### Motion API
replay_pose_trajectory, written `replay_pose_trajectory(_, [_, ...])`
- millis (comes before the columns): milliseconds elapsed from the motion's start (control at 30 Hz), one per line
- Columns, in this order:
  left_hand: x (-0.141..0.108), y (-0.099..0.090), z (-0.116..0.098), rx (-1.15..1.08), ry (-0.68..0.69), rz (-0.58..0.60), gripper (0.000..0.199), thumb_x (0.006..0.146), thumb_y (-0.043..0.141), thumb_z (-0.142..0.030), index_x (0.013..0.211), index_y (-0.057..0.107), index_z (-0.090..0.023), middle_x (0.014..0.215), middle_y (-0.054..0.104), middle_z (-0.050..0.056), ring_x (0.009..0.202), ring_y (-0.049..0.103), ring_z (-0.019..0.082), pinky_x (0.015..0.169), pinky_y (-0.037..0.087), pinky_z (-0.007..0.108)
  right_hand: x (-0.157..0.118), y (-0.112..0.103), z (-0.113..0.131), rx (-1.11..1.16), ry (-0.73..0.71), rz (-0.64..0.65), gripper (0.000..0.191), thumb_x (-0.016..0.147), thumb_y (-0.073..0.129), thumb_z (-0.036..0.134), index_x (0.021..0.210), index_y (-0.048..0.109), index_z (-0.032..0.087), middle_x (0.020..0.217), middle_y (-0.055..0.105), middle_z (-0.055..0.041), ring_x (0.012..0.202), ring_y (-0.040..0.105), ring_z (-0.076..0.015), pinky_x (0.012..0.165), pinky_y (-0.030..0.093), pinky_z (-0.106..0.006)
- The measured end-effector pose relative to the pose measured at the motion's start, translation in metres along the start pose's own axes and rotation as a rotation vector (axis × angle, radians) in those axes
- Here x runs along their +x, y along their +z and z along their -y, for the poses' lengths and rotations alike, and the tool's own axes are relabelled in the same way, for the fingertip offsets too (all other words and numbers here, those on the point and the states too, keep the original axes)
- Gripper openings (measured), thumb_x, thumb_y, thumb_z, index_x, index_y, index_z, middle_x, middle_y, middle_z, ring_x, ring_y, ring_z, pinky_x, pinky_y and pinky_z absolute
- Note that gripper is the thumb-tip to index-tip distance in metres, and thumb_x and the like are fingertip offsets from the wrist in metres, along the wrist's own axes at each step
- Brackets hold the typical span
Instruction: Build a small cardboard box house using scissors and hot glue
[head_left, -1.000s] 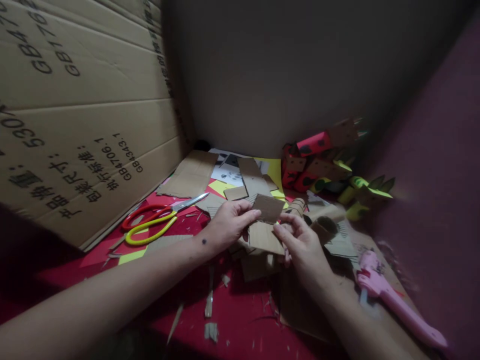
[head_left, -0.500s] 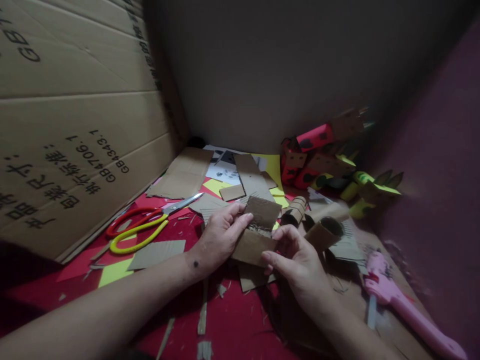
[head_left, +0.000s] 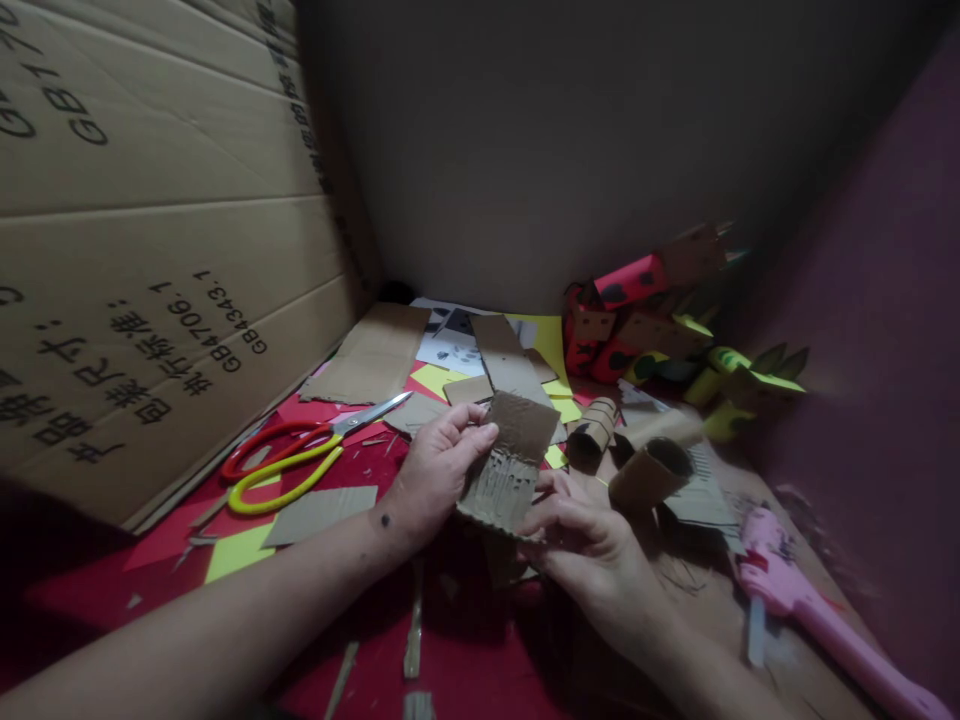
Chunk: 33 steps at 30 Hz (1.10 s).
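Note:
A small brown cardboard piece [head_left: 523, 428] is held between both hands, its lower half torn to show rough, ridged layers. My left hand [head_left: 442, 462] pinches its left edge with thumb and fingers. My right hand [head_left: 589, 540] grips the lower right edge, fingers bent round it. Scissors with red and yellow handles [head_left: 289, 462] lie to the left, blades partly spread. Just right of the held piece are two cardboard tubes, one lying [head_left: 594, 430] and a wider one [head_left: 649, 475] with its opening showing.
A large printed cardboard box [head_left: 172, 230] stands at the left. Red and yellow-green paper figures [head_left: 634, 280] stand at the back right. A pink glue gun [head_left: 806, 590] lies at the right. Cardboard sheets [head_left: 379, 350] and scraps cover the red surface [head_left: 465, 640].
The lower flap of the cardboard piece has swung down, baring its ridged layer. My right hand has moved slightly lower with it. The whole view has shifted a little.

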<state>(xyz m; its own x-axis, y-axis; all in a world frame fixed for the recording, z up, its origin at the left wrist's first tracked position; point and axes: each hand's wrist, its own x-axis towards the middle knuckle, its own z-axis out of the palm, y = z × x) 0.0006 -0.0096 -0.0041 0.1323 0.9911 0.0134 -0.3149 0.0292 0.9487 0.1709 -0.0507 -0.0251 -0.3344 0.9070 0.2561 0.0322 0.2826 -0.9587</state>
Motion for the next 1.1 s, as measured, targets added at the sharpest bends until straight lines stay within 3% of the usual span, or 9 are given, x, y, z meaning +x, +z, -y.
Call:
replay_pose_trajectory(200, [0.001,-0.001,0.002,-0.021,0.041,0.015,0.027,0.075,0.072,-0.035,0.089,0.055,-0.019,0.068,0.063,-0.005,0.058,0.06,0.009,0.056,0.049,0.019,0.001,-0.004,0.005,-0.003,0.097,0.016,0.018,0.075,0.061,0.019,0.067,0.075,0.028,0.093,0.06,-0.0045,0.101,0.056,-0.0229,0.091,0.044,-0.04])
replay_pose_trajectory(367, [-0.003,0.002,0.004,0.008,0.05,0.042,0.021,0.08,0.067,-0.033,0.088,0.054,-0.018,0.069,0.064,-0.004,0.06,0.061,0.01,0.057,0.05,0.02,0.001,-0.004,0.006,-0.069,0.244,-0.01,0.003,0.065,0.071,0.027,0.066,0.073,0.024,0.09,0.064,-0.0082,0.11,0.055,-0.0323,0.097,0.041,-0.051])
replay_pose_trajectory(433, [-0.004,0.003,0.003,0.038,0.045,0.044,0.017,0.083,0.063,-0.031,0.09,0.054,-0.018,0.071,0.066,-0.003,0.06,0.061,0.011,0.058,0.05,0.022,0.002,-0.002,0.005,-0.042,0.268,-0.014,0.007,0.061,0.071,0.021,0.067,0.072,0.024,0.089,0.066,-0.0074,0.109,0.057,-0.0316,0.096,0.042,-0.05])
replay_pose_trajectory(633, [-0.004,0.002,0.003,0.08,0.039,0.064,0.018,0.086,0.058,-0.031,0.097,0.053,-0.019,0.076,0.066,-0.001,0.069,0.063,0.013,0.065,0.05,0.024,0.004,0.003,0.002,0.149,0.178,-0.054,0.044,0.055,0.07,0.01,0.096,0.074,0.028,0.105,0.064,-0.0052,0.103,0.063,-0.0251,0.087,0.052,-0.04])
replay_pose_trajectory(767, [-0.005,0.002,0.007,0.107,0.035,0.098,0.022,0.083,0.061,-0.03,0.1,0.057,-0.018,0.079,0.064,-0.001,0.069,0.06,0.012,0.063,0.049,0.022,0.007,-0.004,0.001,0.207,0.209,-0.176,0.042,0.057,0.071,0.012,0.096,0.074,0.027,0.102,0.065,-0.0035,0.097,0.064,-0.0231,0.082,0.053,-0.035])
replay_pose_trajectory(867, [-0.006,0.003,0.009,0.156,-0.001,0.171,0.025,0.081,0.061,-0.03,0.103,0.06,-0.018,0.071,0.061,-0.003,0.052,0.052,0.009,0.05,0.043,0.02,0.008,-0.013,0.0,0.188,0.215,-0.269,0.033,0.058,0.065,0.012,0.086,0.076,0.025,0.096,0.065,-0.0026,0.089,0.063,-0.0207,0.073,0.052,-0.029])
replay_pose_trajectory(1000, [-0.004,0.002,0.008,0.107,-0.052,0.177,0.022,0.079,0.063,-0.029,0.097,0.061,-0.017,0.057,0.055,-0.006,0.04,0.045,0.007,0.043,0.036,0.02,0.008,-0.019,0.0,0.32,0.26,-0.213,0.039,0.059,0.06,0.012,0.093,0.076,0.024,0.098,0.07,-0.005,0.096,0.065,-0.0239,0.075,0.052,-0.032])
replay_pose_trajectory(1100, [-0.002,0.001,0.006,0.067,-0.059,0.129,0.016,0.078,0.062,-0.026,0.09,0.059,-0.016,0.058,0.057,-0.005,0.043,0.048,0.007,0.045,0.037,0.019,0.006,-0.016,0.003,0.335,0.234,-0.102,0.046,0.062,0.067,0.011,0.105,0.072,0.025,0.114,0.068,-0.0061,0.102,0.065,-0.0244,0.081,0.053,-0.033])
